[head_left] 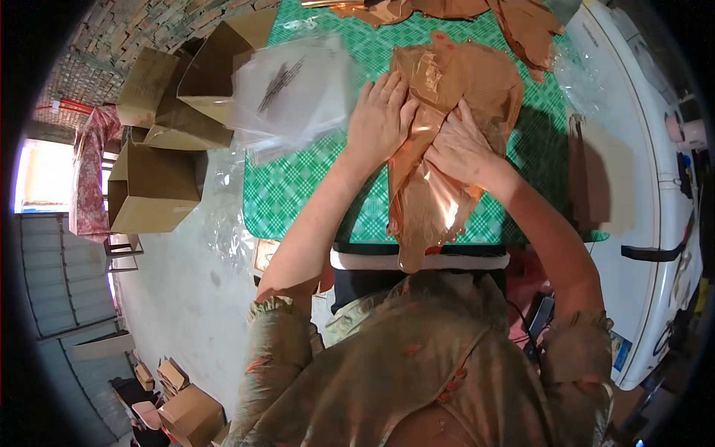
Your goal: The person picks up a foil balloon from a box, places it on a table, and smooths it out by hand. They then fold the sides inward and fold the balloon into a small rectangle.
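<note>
A shiny copper-coloured foil piece (428, 201) lies on the green checked tablecloth (298, 186) and hangs over its near edge. My left hand (380, 119) presses flat on the foil's upper left side, fingers together. My right hand (462, 149) presses on its middle right, fingers spread over the folds. Both palms rest on the foil; neither hand lifts it.
A stack of clear plastic bags (294, 89) lies left of my hands. More copper foil pieces (521, 22) lie at the table's far end. Open cardboard boxes (153, 190) stand on the left. A white appliance (648, 186) stands right of the table.
</note>
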`<state>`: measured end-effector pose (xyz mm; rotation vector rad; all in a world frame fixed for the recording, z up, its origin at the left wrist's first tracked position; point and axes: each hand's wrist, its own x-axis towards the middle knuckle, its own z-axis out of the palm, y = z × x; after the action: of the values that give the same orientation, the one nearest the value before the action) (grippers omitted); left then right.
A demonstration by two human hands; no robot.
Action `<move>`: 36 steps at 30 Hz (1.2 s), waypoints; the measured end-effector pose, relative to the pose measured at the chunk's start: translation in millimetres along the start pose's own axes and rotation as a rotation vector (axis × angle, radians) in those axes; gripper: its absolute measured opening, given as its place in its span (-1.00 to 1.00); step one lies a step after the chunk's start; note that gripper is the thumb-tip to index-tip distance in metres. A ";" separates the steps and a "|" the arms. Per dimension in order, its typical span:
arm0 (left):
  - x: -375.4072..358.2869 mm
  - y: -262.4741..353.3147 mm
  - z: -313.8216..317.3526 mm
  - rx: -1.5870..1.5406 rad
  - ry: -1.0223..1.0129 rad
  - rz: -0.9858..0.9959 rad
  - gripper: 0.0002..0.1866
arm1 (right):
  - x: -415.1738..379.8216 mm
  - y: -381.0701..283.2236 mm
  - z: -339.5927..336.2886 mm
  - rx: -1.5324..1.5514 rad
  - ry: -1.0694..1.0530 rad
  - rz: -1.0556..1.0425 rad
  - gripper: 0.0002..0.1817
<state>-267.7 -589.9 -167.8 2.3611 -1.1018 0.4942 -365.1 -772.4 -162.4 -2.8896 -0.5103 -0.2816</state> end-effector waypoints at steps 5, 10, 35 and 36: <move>-0.9 -4.1 4.6 0.012 -0.008 0.008 -0.43 | 2.8 0.1 -3.9 -0.096 -0.116 0.023 -0.42; -3.4 -6.7 6.4 -0.008 0.011 0.018 -0.43 | 3.3 -1.8 -2.8 -0.026 -0.011 -0.037 -0.42; 1.5 1.3 -3.3 -0.056 -0.041 -0.018 -0.43 | 2.2 12.6 -0.4 0.209 0.042 0.010 -0.17; 1.1 1.4 -3.2 -0.056 -0.041 -0.021 -0.43 | 2.0 13.2 0.8 0.221 0.067 0.004 -0.15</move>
<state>-268.5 -589.5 -164.2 2.3411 -1.0936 0.4044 -358.4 -783.8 -164.8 -2.6583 -0.4904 -0.2995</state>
